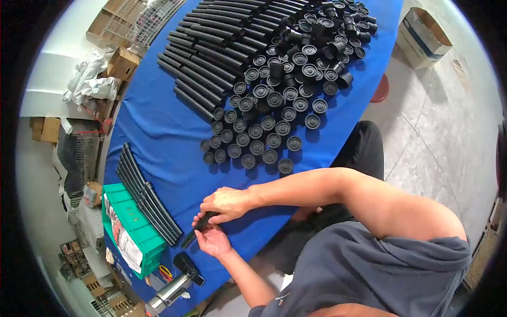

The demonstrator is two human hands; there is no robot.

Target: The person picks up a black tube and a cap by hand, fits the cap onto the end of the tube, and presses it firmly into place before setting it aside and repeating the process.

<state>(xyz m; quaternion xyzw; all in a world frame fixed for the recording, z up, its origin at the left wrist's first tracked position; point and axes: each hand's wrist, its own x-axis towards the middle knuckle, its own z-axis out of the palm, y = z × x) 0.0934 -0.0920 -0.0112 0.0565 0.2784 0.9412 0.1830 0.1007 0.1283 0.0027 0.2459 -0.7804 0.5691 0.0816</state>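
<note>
My right hand (228,204) and my left hand (212,241) both grip one short black tube (196,230) at the near edge of the blue table (158,132). The right hand closes over the tube's upper end, and the left hand cups it from below. A large heap of black round caps (274,105) lies on the table beyond my hands. Rows of longer black tubes (211,58) lie side by side behind the caps.
A bundle of thin black tubes (148,198) lies beside a green crate (132,232). A metal cylinder tool (170,290) sits near the table corner. On the floor stand a cardboard box (422,37) and a red stool (380,90). More boxes and wire racks crowd the far side.
</note>
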